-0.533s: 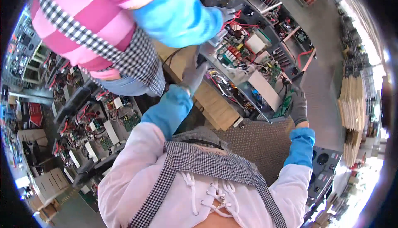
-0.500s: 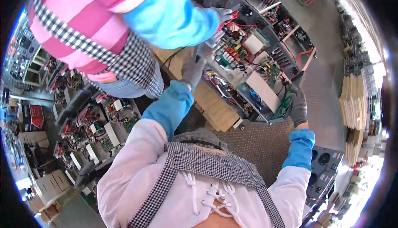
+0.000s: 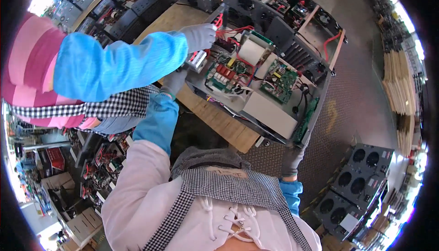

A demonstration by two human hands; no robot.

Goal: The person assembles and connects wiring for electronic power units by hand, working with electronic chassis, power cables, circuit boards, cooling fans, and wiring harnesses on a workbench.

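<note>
An open metal equipment chassis (image 3: 325, 89) lies before me, filled with circuit boards, capacitors and wires. At its left end is my left hand (image 3: 174, 82) in a grey glove, closed on the edge, its fingertips partly hidden by the chassis wall. My right hand (image 3: 293, 159), also gloved in grey, grips the near right corner from below, beside a narrow green circuit board (image 3: 306, 121). A co-worker's grey-gloved hand (image 3: 200, 37) is over the left end, next to red wires (image 3: 219, 21) and a silver metal block (image 3: 197, 60).
Under the chassis runs a wooden board (image 3: 228, 130). Another open chassis (image 3: 315, 36) stands just beyond. Black fan units (image 3: 361, 171) sit on the patterned floor at right, with stacked brown sheets (image 3: 398, 86) behind them. The co-worker (image 3: 41, 77) stands close at my left.
My right hand has moved from the chassis's right end wall to its near corner, lower down. The chassis appears farther left in view. The co-worker's arm has also shifted left.
</note>
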